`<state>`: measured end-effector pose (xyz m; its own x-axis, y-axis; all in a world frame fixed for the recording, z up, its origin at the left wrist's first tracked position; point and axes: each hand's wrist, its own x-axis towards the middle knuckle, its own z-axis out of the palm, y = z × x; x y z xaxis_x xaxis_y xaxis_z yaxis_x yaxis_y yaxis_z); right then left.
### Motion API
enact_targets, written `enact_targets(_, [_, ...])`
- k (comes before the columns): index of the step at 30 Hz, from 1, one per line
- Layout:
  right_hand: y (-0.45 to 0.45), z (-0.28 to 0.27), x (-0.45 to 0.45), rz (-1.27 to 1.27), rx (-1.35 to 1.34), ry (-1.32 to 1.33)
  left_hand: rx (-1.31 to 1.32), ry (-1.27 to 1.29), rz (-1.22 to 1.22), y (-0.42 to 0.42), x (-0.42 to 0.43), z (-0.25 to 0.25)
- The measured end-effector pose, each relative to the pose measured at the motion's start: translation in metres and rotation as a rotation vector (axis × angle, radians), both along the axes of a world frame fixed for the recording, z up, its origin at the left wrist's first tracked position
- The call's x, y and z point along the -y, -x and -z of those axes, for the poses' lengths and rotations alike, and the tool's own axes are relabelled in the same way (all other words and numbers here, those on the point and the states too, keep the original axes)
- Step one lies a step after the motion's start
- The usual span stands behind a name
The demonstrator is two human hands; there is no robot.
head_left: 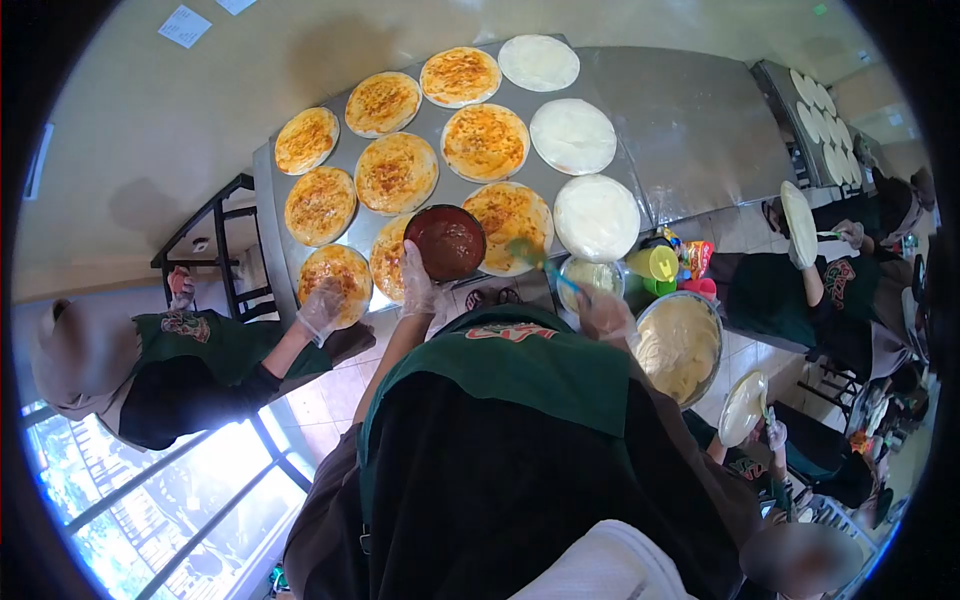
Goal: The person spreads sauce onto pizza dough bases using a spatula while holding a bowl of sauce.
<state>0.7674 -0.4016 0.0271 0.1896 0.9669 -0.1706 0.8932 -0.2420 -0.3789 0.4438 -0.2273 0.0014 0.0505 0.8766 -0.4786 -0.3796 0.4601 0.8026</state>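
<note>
My left hand, in a clear glove, holds a dark bowl of reddish-brown sauce above the metal table. Gloved too, my right hand is closed round a blue-handled brush, whose blurred green end is over a sauce-coated round. More coated rounds lie to the left, such as one behind the bowl. Plain white rounds form a column to the right of them. Below the brush handle is a clear container.
A large bowl of pale cream stands at my right, beside a yellow-green cup and colourful packets. On the left a co-worker's gloved hand touches a coated round. Co-workers at the right hold white rounds.
</note>
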Motion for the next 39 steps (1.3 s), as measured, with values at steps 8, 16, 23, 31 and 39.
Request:
enact_targets(8, [0.011, -0.015, 0.0, 0.055, -0.093, 0.069, 0.086, -0.049, 0.041, 0.007, 0.009, -0.013])
enact_targets(16, [0.019, 0.016, -0.035, -0.021, 0.069, 0.051, 0.032, 0.032, -0.012, -0.001, 0.023, -0.065])
enact_targets(23, [0.019, -0.035, -0.071, -0.013, 0.008, -0.169, 0.018, -0.001, -0.055, 0.008, 0.028, -0.084])
enact_targets(31, [0.003, -0.01, -0.061, -0.234, 0.06, 0.004, 0.047, -0.017, -0.085, 0.018, 0.031, -0.094])
enact_targets(39, [0.029, -0.013, -0.117, -0.185, 0.102, -0.005, 0.045, 0.001, -0.134, 0.03, 0.039, -0.092])
